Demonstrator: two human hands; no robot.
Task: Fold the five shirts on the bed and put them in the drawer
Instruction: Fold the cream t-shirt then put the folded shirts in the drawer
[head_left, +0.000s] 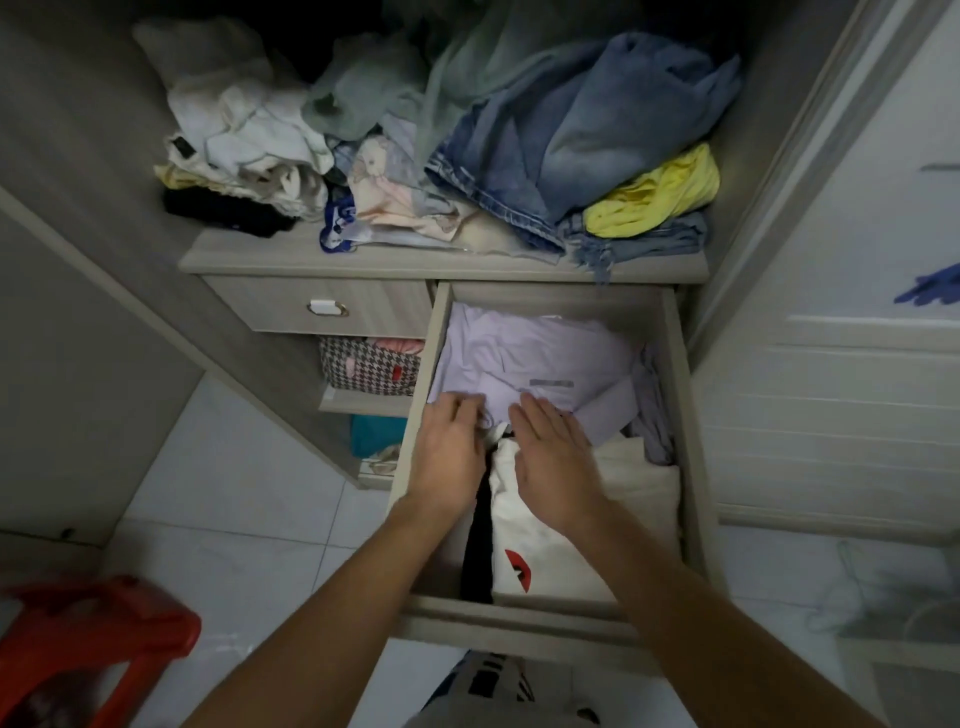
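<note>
Fingers of the left hand (451, 451) are curled down onto the near edge of a lilac shirt (524, 364), which appears to be pinched there, though the fingertips are partly hidden. Beside it, the right hand (556, 467) is laid flat with straight fingers, pressed on the same edge. The shirt is pale purple, folded into a loose rectangle with soft creases, and a small grey label strip is seen on top. It is lodged in the back half of the open drawer (685, 415). Nearer the front, a white garment (545, 551) with a red mark is seen, and a black garment (479, 545) lies just beside it. Jeans (571, 135) are heaped on the shelf above.
</note>
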